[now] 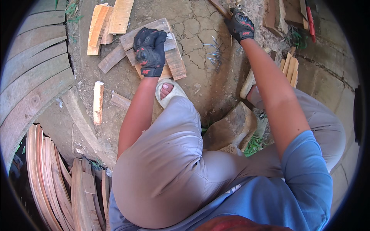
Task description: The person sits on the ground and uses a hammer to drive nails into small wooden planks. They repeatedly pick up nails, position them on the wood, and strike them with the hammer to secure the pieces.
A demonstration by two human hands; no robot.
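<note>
My left hand (149, 52), in a black glove with red marks, rests over a small stack of nailed-looking wooden boards (176, 63) on the ground. Its fingers are curled in, and whatever lies under them is hidden. Farther right, my right hand (240, 25), gloved the same way, is closed around a wooden handle (219, 7) that runs off the top edge; the tool's head cannot be made out. Between the two hands, several loose nails (214, 54) lie scattered on the cracked earth.
Wood offcuts (120, 16) lie at the upper left, with a short stick (98, 103) nearer. Long planks (50, 177) are stacked at lower left. A large stone (233, 127) sits between my legs. Wood blocks (274, 17) and a red object (310, 24) are at upper right.
</note>
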